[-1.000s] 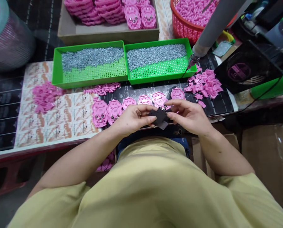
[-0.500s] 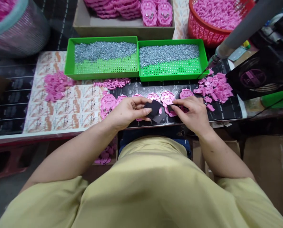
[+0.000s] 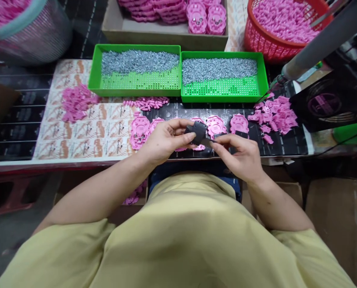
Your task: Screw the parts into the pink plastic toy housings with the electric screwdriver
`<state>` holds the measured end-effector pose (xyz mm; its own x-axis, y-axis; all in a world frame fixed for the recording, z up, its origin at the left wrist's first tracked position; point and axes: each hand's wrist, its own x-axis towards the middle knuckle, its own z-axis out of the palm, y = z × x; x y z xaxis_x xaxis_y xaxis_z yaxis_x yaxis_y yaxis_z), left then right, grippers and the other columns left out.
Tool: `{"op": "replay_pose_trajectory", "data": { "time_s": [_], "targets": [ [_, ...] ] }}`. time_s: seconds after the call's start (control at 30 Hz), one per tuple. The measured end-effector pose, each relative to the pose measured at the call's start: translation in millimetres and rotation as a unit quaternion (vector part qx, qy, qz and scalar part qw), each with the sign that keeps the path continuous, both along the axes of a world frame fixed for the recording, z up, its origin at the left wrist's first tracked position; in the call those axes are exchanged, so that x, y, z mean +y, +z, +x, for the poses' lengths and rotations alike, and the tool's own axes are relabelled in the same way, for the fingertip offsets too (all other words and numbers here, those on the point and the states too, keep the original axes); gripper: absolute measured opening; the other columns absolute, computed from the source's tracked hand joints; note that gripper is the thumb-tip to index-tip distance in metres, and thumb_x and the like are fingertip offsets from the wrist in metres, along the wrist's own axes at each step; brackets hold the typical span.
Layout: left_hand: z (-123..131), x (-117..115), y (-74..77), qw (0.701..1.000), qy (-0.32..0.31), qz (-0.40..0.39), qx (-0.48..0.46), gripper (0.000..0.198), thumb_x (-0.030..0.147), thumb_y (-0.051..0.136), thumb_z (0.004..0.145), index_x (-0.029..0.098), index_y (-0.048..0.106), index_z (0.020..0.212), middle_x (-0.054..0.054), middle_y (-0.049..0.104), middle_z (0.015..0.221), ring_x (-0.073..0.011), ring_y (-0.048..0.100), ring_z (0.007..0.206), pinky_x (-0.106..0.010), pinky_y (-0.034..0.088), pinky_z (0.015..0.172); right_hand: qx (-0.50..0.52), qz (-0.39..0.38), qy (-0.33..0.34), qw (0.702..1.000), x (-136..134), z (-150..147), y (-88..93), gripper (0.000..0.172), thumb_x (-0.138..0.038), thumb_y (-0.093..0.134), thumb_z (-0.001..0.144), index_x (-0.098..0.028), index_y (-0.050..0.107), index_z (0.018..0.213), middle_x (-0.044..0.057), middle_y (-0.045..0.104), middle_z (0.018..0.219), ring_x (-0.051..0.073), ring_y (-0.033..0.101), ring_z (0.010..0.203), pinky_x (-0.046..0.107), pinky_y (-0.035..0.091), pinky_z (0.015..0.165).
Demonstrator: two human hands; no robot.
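Observation:
My left hand (image 3: 169,140) is closed on a small stack of thin black square pieces (image 3: 198,131), held between thumb and fingers. Just right of it, my right hand (image 3: 240,154) pinches the edge of another thin black piece (image 3: 207,142) by the stack's lower corner. Under and behind both hands lies a row of pink plastic casings, among them one (image 3: 216,126) behind the gap between my hands. The rightmost casing (image 3: 239,122) has a dark flat piece (image 3: 242,135) at its lower edge, partly hidden by my right hand. At the row's left end, a casing (image 3: 139,130) carries small metal parts.
Two green trays (image 3: 134,93) of small metal parts stand behind the row. Loose pink pieces lie in piles left (image 3: 78,103) and right (image 3: 276,114). Farther back are a cardboard box (image 3: 166,37) of casings, a red basket (image 3: 274,46) and a grey pole (image 3: 319,44).
My right hand has moved left, bringing its fingertips to the black pieces in my left hand. A dark piece now shows at the rightmost casing. The view has shifted slightly.

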<state>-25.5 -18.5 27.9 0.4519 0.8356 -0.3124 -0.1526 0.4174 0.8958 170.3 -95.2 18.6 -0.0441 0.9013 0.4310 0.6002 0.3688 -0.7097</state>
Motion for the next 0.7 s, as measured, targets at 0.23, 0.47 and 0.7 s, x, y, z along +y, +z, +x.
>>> {"op": "replay_pose_trajectory", "data": {
  "time_s": [0.23, 0.47, 0.7],
  "targets": [
    [-29, 3, 4.1, 0.998, 0.049, -0.018, 0.038, 0.055, 0.032, 0.095, 0.048, 0.014, 0.066, 0.092, 0.004, 0.065, 0.074, -0.0089, 0.064, 0.062, -0.023, 0.062, 0.060, -0.159, 0.199, 0.082, 0.963, 3, 16, -10.9, 0.033, -0.005, 0.065, 0.081, -0.021, 0.063, 0.109, 0.008, 0.075, 0.103, 0.017, 0.072, 0.096, 0.030, 0.062, 0.085],
    [-47, -7, 4.0, 0.998, 0.037, -0.004, 0.047, 0.048, 0.032, 0.092, 0.052, 0.012, 0.068, 0.089, 0.002, 0.063, 0.071, -0.0093, 0.062, 0.061, -0.023, 0.061, 0.056, -0.187, 0.221, 0.099, 0.952, 9, 16, -13.8, 0.031, -0.004, 0.067, 0.079, -0.023, 0.065, 0.104, 0.007, 0.074, 0.105, 0.019, 0.070, 0.100, 0.033, 0.062, 0.087],
    [-63, -11, -4.9, 0.993, -0.062, -0.045, 0.087, 0.051, 0.036, 0.088, 0.060, 0.014, 0.067, 0.102, -0.004, 0.070, 0.077, -0.0197, 0.071, 0.066, -0.022, 0.057, 0.049, -0.187, 0.147, 0.155, 0.959, 36, 12, -22.5, 0.017, -0.011, 0.062, 0.086, -0.024, 0.067, 0.095, 0.002, 0.076, 0.104, 0.019, 0.070, 0.106, 0.036, 0.058, 0.092]
  ]
}}
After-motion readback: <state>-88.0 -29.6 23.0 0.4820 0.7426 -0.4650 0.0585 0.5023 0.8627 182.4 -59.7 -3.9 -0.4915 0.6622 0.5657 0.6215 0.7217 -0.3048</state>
